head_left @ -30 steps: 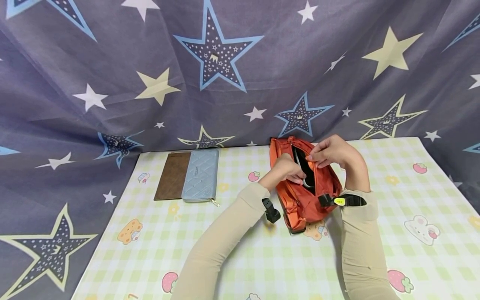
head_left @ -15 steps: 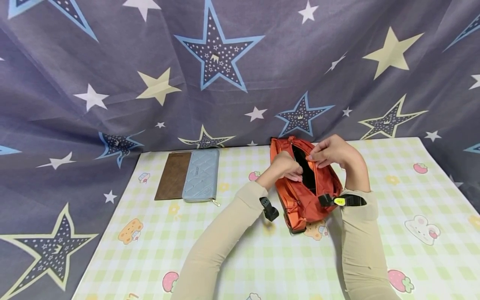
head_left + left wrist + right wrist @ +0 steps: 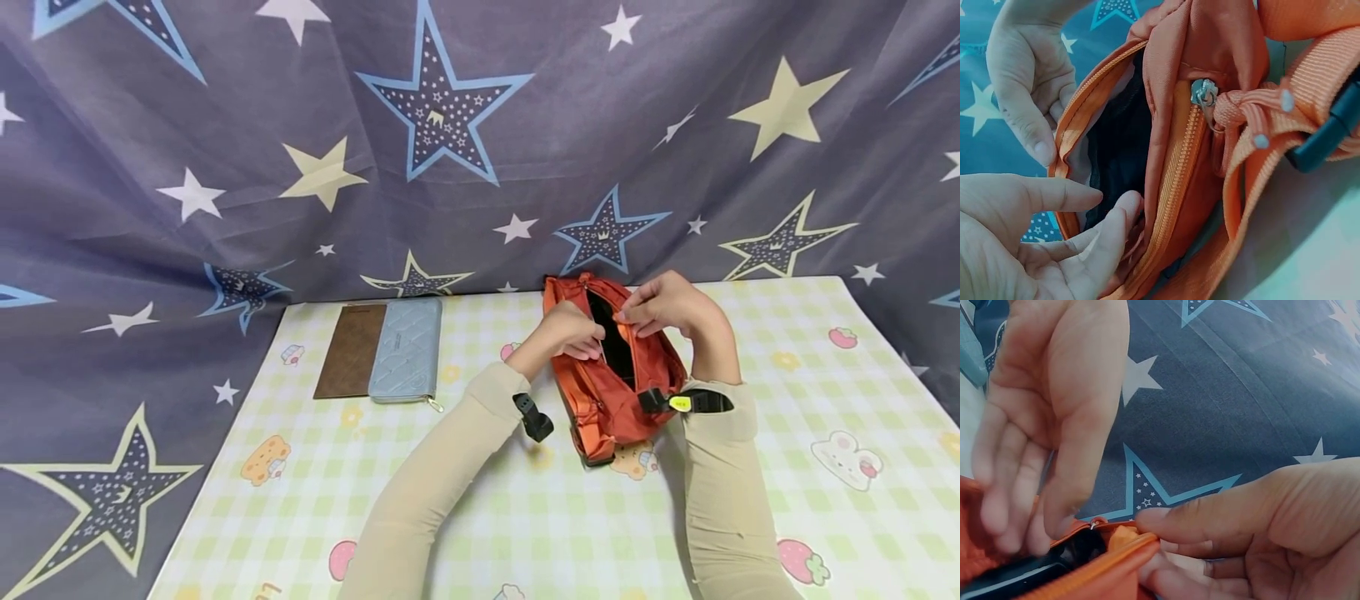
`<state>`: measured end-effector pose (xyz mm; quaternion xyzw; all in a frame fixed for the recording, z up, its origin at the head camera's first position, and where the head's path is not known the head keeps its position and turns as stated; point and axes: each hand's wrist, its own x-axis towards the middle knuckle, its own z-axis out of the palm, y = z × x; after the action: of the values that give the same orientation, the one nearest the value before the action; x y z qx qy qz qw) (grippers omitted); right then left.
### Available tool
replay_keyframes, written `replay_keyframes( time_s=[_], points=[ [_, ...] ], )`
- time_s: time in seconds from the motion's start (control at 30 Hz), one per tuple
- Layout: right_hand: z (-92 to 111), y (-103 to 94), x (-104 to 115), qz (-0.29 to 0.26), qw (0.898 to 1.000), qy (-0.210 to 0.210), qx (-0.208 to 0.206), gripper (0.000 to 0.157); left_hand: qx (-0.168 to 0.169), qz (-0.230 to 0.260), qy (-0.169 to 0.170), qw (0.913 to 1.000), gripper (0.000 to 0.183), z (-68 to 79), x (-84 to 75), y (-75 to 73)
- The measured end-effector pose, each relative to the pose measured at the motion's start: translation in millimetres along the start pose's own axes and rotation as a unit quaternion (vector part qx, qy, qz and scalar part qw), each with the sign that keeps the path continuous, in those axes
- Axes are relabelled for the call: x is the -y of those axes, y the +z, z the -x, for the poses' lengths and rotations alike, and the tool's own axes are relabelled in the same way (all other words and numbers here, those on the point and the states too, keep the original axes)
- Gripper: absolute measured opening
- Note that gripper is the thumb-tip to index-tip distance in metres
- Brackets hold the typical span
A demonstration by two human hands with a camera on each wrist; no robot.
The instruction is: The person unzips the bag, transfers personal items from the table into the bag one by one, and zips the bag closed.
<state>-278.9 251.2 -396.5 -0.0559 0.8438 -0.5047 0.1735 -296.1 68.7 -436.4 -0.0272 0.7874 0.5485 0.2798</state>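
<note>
An orange-red bag (image 3: 592, 408) with a strap lies at the back right of the table, its main zip undone and the black lining showing. My right hand (image 3: 670, 307) pinches the far zip edge between thumb and fingers and keeps the mouth spread. Over the near side of the opening is my left hand (image 3: 572, 331); its thumb (image 3: 1066, 194) and fingers are apart, with nothing between them. Inside the bag, a glossy black phone (image 3: 1035, 569) with a pale edge shows in the right wrist view. A metal zip pull (image 3: 1204, 92) with an orange cord hangs at a second zip.
A light blue quilted wallet (image 3: 407, 350) with a gold zip pull lies at the back left, against a flat brown wallet (image 3: 350, 352). A checked cloth (image 3: 525, 517) covers the table. Behind its back edge hangs a dark star-patterned curtain (image 3: 480, 217).
The left hand held the pale-edged phone in the bag's opening a second ago; it has let go, and the phone is lower inside. The left hand has drawn slightly left. The right hand has stayed.
</note>
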Motion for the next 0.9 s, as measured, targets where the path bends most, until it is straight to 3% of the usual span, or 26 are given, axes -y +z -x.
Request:
replay_keyframes(
  time_s=[0.27,0.43,0.53,0.63,0.77,0.9],
  points=[
    [0.2,3.7,3.7,0.031,0.999,-0.001,-0.009,0.025,0.001,-0.009,0.005,1.0,0.009,13.5,10.4,-12.7],
    [-0.1,11.9,10.2,0.064,0.998,0.015,-0.003,0.02,0.027,-0.029,0.006,0.9992,0.014,25.7,17.1,-22.6],
    [-1.1,15.0,19.7,0.111,0.994,0.017,0.004,0.015,0.037,-0.03,0.005,0.9988,0.011,30.5,19.6,-27.3],
    [-5.2,17.5,31.2,0.188,0.982,0.014,0.028,0.011,0.046,-0.029,-0.011,0.9985,0.018,35.1,22.3,-31.3],
    [-15.3,18.4,39.6,0.295,0.953,0.007,0.069,0.013,0.076,-0.038,-0.031,0.9959,0.035,43.0,27.5,-33.9],
    [-32.7,13.8,34.6,0.355,0.933,-0.025,0.055,0.015,0.117,-0.042,-0.029,0.9918,0.042,52.6,32.8,-30.6]
  ],
)
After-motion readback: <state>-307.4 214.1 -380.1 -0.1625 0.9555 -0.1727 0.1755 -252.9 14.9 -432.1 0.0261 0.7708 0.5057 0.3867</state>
